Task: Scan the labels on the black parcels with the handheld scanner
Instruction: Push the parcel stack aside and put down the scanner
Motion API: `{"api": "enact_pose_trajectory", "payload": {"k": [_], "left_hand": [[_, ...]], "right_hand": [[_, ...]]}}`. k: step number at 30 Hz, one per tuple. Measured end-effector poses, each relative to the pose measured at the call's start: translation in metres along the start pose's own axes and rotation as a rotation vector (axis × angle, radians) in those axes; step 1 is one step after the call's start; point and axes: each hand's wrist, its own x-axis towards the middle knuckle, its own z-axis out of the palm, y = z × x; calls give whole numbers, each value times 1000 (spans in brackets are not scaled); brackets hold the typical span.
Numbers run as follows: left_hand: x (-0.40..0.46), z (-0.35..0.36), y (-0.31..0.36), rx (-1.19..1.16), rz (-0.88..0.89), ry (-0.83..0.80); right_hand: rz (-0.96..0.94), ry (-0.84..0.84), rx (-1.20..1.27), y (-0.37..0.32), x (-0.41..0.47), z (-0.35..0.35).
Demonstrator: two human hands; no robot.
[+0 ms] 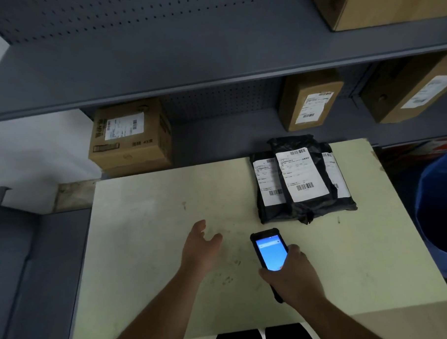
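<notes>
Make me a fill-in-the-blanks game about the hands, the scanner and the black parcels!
1. The scanner is held in the ____ hand.
2. The left hand holds ____.
3. The scanner's lit screen glows ____.
4. The black parcels lie on the ____, labels facing up.

Missing words: right; nothing; blue; table

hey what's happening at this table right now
A person stands at a pale green table with a black handheld scanner held in the right hand, its blue screen lit and facing up. The left hand is open and empty above the tabletop. A pile of black plastic parcels with white barcode labels lies at the table's far right, apart from both hands. Brown cardboard boxes sit on the grey shelves behind.
</notes>
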Motion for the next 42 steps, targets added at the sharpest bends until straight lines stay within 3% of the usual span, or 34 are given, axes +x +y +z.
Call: {"api": "enact_pose_trajectory", "payload": {"k": [11,20,26,42], "left_hand": [[-28,18,-34,192,128,-23],[-40,24,-57,231,104,-41],[-44,24,-65,236,99,-38],[-44,25,-76,264,107,-53]], "right_hand": [[128,10,12,28,1,35],[166,19,-29,33,5,58],[172,78,-233,30,5,69],[140,93,-253,32,14,83]]}}
